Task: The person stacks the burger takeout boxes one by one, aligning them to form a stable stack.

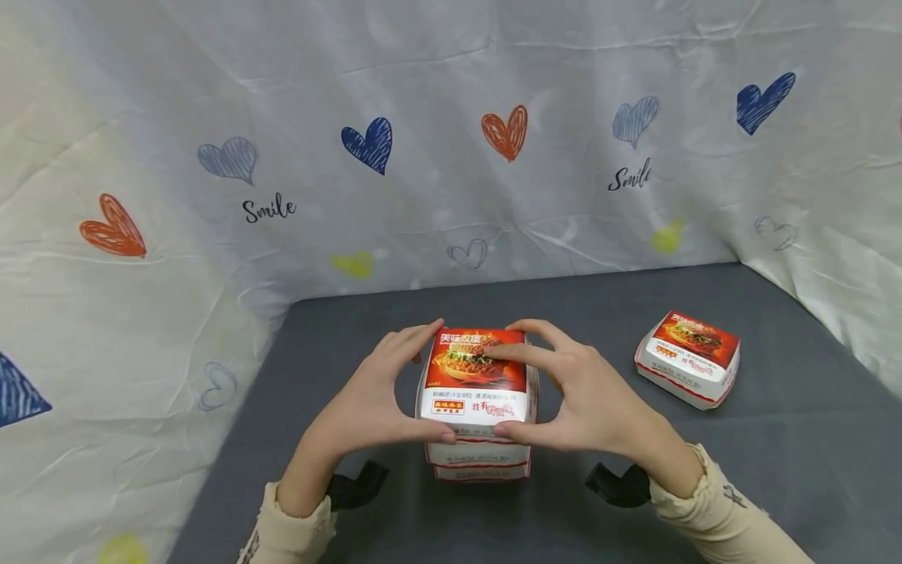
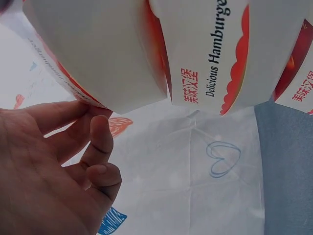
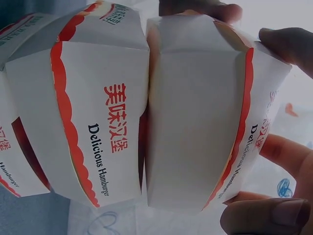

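My left hand (image 1: 359, 411) and right hand (image 1: 599, 392) hold a hamburger box (image 1: 479, 401) from both sides, thumbs at its front edge and fingers toward its back. The lid is white, with a red burger picture. My right index finger reaches over the picture. Directly under it are a second hamburger box (image 2: 210, 54) and a third one (image 2: 299, 73), stacked. In the right wrist view, the lower face of the held box (image 3: 195, 112) lies close against the second box's lid.
Another hamburger box (image 1: 687, 356) sits apart on the dark grey table (image 1: 564, 533), to the right of the stack. A white cloth (image 1: 423, 204) printed with hearts hangs behind the table and along its left and right sides.
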Tool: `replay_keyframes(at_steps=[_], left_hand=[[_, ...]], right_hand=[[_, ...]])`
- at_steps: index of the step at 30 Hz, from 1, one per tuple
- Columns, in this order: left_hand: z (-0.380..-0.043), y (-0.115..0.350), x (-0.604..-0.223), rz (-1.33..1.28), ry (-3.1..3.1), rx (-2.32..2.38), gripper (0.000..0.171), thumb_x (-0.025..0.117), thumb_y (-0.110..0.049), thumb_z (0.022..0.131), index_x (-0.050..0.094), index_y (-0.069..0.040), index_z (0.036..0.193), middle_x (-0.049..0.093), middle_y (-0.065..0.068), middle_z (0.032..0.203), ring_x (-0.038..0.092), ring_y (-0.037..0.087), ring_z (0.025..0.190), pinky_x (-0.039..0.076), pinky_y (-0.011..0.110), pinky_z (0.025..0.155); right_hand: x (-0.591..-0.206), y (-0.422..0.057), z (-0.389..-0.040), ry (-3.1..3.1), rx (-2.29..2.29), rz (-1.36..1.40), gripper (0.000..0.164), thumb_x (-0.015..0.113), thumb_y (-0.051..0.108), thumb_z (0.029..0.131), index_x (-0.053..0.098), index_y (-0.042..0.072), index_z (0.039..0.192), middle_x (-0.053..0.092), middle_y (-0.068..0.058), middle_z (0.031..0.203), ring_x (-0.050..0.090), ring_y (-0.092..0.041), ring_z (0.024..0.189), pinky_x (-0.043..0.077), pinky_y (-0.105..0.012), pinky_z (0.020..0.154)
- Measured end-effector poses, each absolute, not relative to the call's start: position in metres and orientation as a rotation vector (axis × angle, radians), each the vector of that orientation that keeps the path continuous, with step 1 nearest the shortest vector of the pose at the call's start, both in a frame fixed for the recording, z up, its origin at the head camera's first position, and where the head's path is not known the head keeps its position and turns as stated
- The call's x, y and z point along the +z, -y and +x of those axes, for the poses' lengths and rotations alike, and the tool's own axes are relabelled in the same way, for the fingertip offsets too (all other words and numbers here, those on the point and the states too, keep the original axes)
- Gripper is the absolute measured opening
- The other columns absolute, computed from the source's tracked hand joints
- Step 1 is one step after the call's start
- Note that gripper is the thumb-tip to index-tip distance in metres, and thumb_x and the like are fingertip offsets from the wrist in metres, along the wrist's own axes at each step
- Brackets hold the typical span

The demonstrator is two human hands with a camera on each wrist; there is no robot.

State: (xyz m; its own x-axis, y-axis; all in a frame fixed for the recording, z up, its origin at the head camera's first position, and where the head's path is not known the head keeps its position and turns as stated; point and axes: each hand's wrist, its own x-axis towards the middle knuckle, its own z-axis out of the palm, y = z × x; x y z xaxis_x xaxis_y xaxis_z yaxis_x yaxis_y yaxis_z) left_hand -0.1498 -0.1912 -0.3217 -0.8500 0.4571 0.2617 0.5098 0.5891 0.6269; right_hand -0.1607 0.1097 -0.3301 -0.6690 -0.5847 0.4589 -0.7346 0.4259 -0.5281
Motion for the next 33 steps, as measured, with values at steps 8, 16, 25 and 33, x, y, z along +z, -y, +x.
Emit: replay_keyframes(at_steps=[8,16,25,33], left_hand=[[-0.146,0.192,-0.325,-0.835,2.786,-1.188,0.117,0.101,-0.04,0.069,0.037,-0.025,0.166,0.047,0.001,0.155,0.045,0.023,0.125,0.048,0.055,0.098],[-0.148,0.191,-0.322,-0.803,2.799,-1.173,0.114,0.101,-0.041,0.069,0.04,-0.026,0.164,0.052,0.0,0.13,0.045,0.024,0.117,0.048,0.049,0.089],[-0.144,0.195,-0.314,-0.77,2.792,-1.151,0.114,0.1,-0.043,0.067,0.042,-0.026,0.163,0.052,0.0,0.143,0.045,0.025,0.119,0.051,0.047,0.089],[-0.141,0.193,-0.312,-0.76,2.794,-1.121,0.115,0.101,-0.045,0.065,0.042,-0.028,0.163,0.053,-0.003,0.142,0.046,0.023,0.119,0.052,0.05,0.091]], right_hand=[[-0.338,-0.111,-0.155,2.493,1.113,1.136,0.07,0.091,0.049,0.081,0.064,0.037,0.144,0.049,0.002,0.151,0.032,-0.002,0.048,0.038,-0.023,0.051],[-0.337,-0.111,-0.155,2.461,1.094,1.129,0.071,0.09,0.049,0.082,0.064,0.036,0.146,0.051,-0.001,0.151,0.032,-0.003,0.048,0.036,-0.023,0.05],[-0.329,-0.109,-0.154,2.473,1.116,1.151,0.083,0.091,0.053,0.08,0.056,0.039,0.153,0.044,0.003,0.16,0.031,-0.002,0.046,0.036,-0.024,0.049],[-0.331,-0.139,-0.158,2.389,1.138,1.019,0.094,0.092,0.04,0.08,0.046,0.033,0.161,0.043,0.003,0.163,0.029,-0.001,0.045,0.034,-0.024,0.045]])
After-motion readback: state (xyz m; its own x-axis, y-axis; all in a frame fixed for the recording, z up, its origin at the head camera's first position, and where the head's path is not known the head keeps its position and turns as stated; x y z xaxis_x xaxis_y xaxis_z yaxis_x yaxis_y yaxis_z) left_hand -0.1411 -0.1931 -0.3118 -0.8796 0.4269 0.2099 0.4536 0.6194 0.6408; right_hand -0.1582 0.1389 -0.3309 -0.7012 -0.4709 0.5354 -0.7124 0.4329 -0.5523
